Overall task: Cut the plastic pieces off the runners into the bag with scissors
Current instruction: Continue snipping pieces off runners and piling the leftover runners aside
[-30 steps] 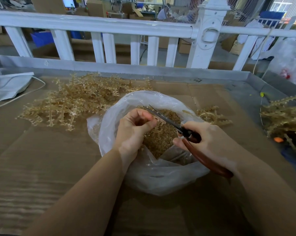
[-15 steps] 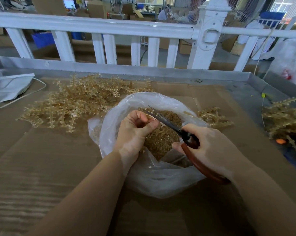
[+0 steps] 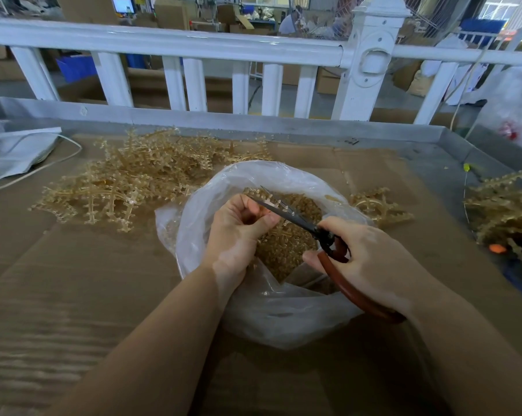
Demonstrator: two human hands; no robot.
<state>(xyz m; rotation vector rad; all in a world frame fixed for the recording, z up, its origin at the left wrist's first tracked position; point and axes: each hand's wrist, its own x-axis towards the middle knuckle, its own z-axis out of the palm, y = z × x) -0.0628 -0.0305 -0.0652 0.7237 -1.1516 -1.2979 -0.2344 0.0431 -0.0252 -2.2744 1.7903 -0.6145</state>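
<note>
Left hand [image 3: 238, 232]: you pinch a small amber plastic runner [image 3: 258, 193] over the clear plastic bag [image 3: 271, 313], desk centre.
Right hand [image 3: 365, 259]: curled round red-handled scissors [image 3: 307, 225].
Risk: blades near your thumb; pieces may overshoot toward 12 o'clock.

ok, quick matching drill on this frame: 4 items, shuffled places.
Things:
1. scissors
2. clear bag
3. big runner pile
4. white railing

Places:
A. behind the table's far edge
B. on cardboard, far left of the bag
C. in the right hand
D. centre, under both hands

Pairs: 1-C, 2-D, 3-B, 4-A
</note>
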